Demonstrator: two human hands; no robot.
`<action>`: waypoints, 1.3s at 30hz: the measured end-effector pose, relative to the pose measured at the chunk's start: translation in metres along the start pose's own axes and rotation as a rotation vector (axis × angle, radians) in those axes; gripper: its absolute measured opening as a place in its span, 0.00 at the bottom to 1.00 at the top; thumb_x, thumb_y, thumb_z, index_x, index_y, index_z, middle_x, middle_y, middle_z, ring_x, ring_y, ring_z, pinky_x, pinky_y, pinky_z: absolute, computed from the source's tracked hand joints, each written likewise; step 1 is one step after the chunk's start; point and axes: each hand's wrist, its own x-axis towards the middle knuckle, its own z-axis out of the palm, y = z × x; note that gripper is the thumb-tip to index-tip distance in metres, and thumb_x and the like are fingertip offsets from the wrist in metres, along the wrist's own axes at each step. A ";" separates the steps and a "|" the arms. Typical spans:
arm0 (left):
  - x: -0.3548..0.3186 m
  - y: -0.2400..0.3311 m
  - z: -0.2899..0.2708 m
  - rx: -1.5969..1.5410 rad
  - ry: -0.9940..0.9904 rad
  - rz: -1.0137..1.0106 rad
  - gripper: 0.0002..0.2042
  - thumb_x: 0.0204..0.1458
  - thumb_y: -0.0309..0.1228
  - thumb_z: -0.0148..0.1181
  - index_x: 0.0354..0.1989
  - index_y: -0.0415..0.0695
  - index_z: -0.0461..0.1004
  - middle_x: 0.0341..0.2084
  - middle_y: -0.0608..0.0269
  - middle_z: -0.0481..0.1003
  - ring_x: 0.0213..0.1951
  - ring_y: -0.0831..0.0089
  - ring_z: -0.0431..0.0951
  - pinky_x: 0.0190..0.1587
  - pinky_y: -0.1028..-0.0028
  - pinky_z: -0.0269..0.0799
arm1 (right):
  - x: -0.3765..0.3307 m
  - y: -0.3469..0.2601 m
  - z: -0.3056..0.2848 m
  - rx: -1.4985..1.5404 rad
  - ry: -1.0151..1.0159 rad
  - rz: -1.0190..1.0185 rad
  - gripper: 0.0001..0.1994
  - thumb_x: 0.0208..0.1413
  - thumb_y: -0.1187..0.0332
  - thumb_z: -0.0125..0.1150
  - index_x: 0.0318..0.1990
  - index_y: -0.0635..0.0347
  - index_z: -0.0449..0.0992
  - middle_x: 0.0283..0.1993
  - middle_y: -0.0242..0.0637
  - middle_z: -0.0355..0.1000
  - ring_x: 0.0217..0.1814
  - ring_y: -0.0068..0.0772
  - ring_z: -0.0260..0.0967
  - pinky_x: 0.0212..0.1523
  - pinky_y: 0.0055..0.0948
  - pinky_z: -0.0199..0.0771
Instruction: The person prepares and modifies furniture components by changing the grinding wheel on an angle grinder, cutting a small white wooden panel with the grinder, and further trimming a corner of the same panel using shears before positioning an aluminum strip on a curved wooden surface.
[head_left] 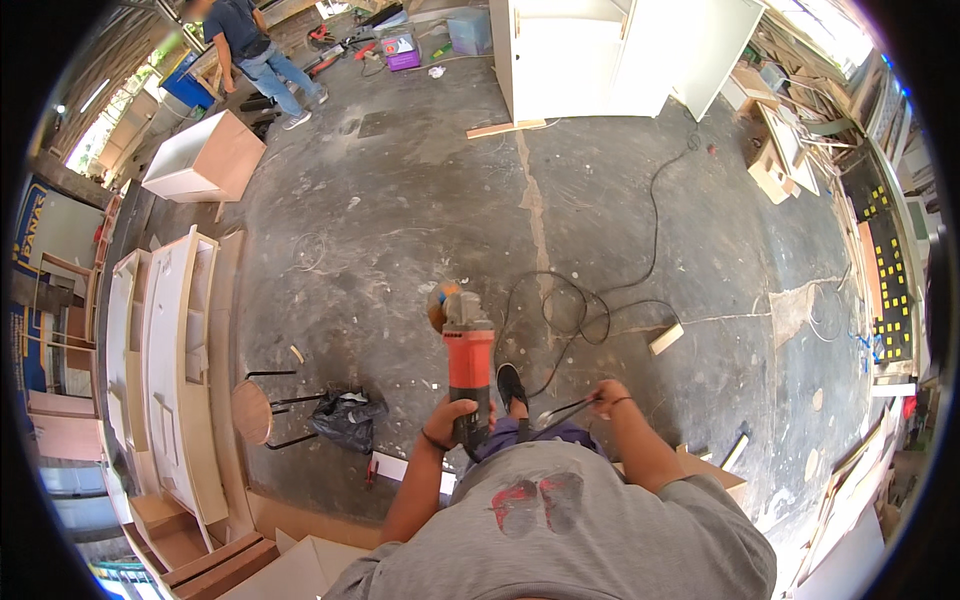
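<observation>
My left hand (457,418) grips the rear handle of an orange and grey angle grinder (467,352), held out in front of me with its disc end (441,300) pointing away over the concrete floor. My right hand (607,396) is closed on a thin dark metal tool (563,410), a wrench or key, that points left toward the grinder. The grinder's black cable (600,300) loops on the floor ahead. My shoe (511,386) shows between the hands.
A white shelf unit (175,370) lies at the left beside a round stool (255,410) and a black bag (347,418). A white cabinet (600,50) stands at the back. Another person (255,50) stands far left. Wood offcuts (666,338) and boards lie about.
</observation>
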 end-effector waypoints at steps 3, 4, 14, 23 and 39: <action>-0.016 -0.001 -0.036 -0.084 0.127 -0.060 0.22 0.44 0.39 0.60 0.43 0.34 0.69 0.33 0.51 0.75 0.34 0.62 0.79 0.38 0.63 0.77 | -0.041 -0.055 -0.059 0.445 0.020 -0.030 0.06 0.42 0.67 0.52 0.24 0.58 0.64 0.26 0.43 0.65 0.25 0.38 0.64 0.26 0.36 0.68; -0.016 -0.005 -0.038 -0.143 0.197 -0.028 0.22 0.44 0.40 0.60 0.42 0.35 0.69 0.32 0.51 0.75 0.33 0.62 0.79 0.37 0.62 0.78 | -0.052 -0.066 -0.074 0.633 0.043 -0.103 0.07 0.41 0.66 0.52 0.23 0.56 0.63 0.24 0.41 0.64 0.24 0.36 0.63 0.26 0.35 0.68; 0.026 -0.046 -0.015 -0.382 0.567 0.110 0.19 0.47 0.40 0.57 0.39 0.38 0.67 0.29 0.53 0.74 0.29 0.62 0.78 0.29 0.61 0.79 | -0.116 -0.180 -0.334 0.865 0.647 -0.573 0.20 0.50 0.57 0.60 0.15 0.46 0.54 0.09 0.24 0.49 0.08 0.22 0.49 0.08 0.20 0.49; 0.124 -0.148 0.088 -0.383 0.803 -0.140 0.18 0.48 0.42 0.58 0.35 0.36 0.71 0.25 0.54 0.76 0.25 0.62 0.79 0.28 0.62 0.78 | 0.075 -0.192 -0.368 0.243 0.417 0.034 0.11 0.52 0.56 0.59 0.31 0.44 0.63 0.12 0.27 0.50 0.08 0.26 0.45 0.09 0.26 0.44; 0.350 -0.343 0.098 -0.781 0.852 -0.578 0.17 0.48 0.36 0.61 0.40 0.35 0.71 0.28 0.57 0.76 0.29 0.68 0.79 0.32 0.70 0.78 | 0.415 -0.231 -0.317 -0.290 0.537 -0.118 0.26 0.47 0.54 0.67 0.50 0.56 0.66 0.28 0.39 0.70 0.17 0.30 0.65 0.12 0.30 0.63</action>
